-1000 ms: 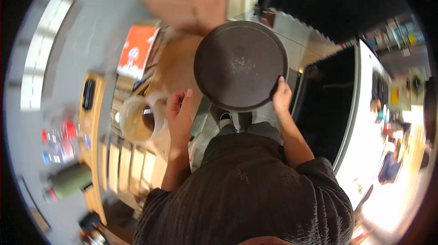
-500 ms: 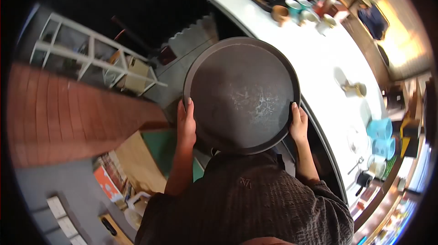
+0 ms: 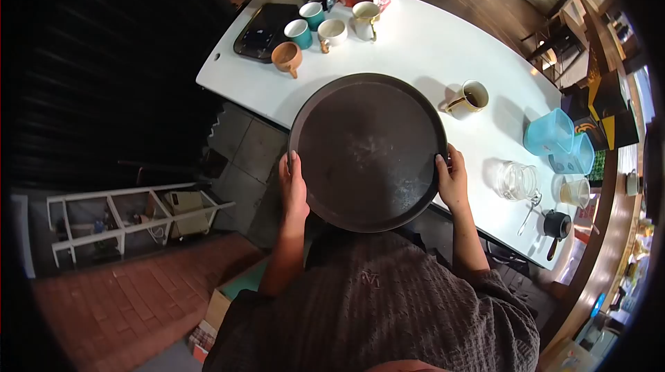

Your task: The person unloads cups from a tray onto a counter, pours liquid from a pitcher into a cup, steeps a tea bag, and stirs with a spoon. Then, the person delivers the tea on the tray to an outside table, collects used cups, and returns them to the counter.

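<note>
A round dark brown serving tray [image 3: 346,129] with a raised rim is held in front of my body, its inner face toward me. My left hand [image 3: 294,185] grips the rim on the left, thumb over the edge. On the opposite side my right hand [image 3: 452,176] has the rim between thumb and fingers. Pale scuffs mark the tray's surface, and nothing lies on it. Its far part overlaps the near edge of a white table [image 3: 415,46] in my view. Beyond it on the table stands a white mug with a gold handle [image 3: 474,97].
Several cups, including a brown cup [image 3: 287,58], stand at the table's far left near a black scale-like device [image 3: 267,31]. To the right are blue containers [image 3: 549,134], a glass jar [image 3: 516,181], a spoon [image 3: 530,214] and a small black pot [image 3: 556,224]. A white rack [image 3: 114,223] is left.
My view has turned rightward to face the table, so the table now lies ahead and the rack and brick wall sit lower left. Both hands still hold the tray.
</note>
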Available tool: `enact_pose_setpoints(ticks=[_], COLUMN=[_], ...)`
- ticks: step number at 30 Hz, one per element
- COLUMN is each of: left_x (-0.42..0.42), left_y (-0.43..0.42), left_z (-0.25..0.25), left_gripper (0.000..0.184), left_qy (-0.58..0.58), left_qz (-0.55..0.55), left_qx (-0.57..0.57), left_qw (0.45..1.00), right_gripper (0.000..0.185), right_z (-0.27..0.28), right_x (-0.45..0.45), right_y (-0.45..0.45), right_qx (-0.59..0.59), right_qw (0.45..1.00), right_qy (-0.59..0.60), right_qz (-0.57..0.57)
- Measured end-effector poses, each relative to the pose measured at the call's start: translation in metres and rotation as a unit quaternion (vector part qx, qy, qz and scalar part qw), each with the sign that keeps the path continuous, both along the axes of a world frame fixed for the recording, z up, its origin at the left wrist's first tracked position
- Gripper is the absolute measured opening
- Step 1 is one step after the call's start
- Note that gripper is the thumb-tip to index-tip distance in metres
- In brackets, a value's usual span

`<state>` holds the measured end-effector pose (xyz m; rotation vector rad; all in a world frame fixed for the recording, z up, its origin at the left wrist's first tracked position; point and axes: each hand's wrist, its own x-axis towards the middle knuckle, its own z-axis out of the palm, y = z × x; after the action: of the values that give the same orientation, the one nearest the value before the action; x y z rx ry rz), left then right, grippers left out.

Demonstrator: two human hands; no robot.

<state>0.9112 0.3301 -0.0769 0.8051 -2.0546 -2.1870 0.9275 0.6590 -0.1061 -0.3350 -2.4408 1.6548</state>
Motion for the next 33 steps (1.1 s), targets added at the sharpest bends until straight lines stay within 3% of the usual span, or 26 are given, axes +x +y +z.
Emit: enact_pose_setpoints(ticks=[1, 6, 10, 12, 16, 27, 33], left_x=[-0.007, -0.041, -0.067, -0.081, -0.104, -0.14, -0.148], left_y=[-0.003, -0.015, -0.015, -0.029, -0.041, -0.061, -0.062], left_z=[-0.008, -0.036, -0.012, -0.024, -0.038, -0.063, -0.06], left_gripper=[0.059, 0.073, 0.077, 0.058, 0.043, 0.031, 0.043], left_qy=[0.001, -0.031, -0.043, -0.035, 0.025, 0.029, -0.006], left_qz=[-0.01, -0.059, -0.089, -0.151, -0.17, -0.25, -0.272], left_qx=[-0.002, -0.012, -0.028, -0.109, -0.124, -0.117, -0.161], left_qw=[1.0, 0.998, 0.995, 0.982, 0.977, 0.961, 0.949], right_gripper=[0.039, 0.036, 0.036, 0.035, 0.034, 0.037, 0.037], right_z=[0.003, -0.004, -0.01, -0.016, -0.017, -0.028, -0.027], right_x=[-0.003, -0.015, -0.022, -0.024, -0.033, -0.052, -0.062], right_y=[0.0, -0.008, -0.016, -0.02, -0.029, -0.032, -0.028], right_qx=[0.059, 0.111, 0.163, 0.202, 0.203, 0.234, 0.262], right_qw=[0.998, 0.993, 0.983, 0.973, 0.97, 0.959, 0.938], right_qy=[0.007, 0.022, 0.008, 0.009, -0.004, -0.043, -0.12], right_qz=[0.002, -0.042, -0.081, -0.107, -0.132, -0.156, -0.193])
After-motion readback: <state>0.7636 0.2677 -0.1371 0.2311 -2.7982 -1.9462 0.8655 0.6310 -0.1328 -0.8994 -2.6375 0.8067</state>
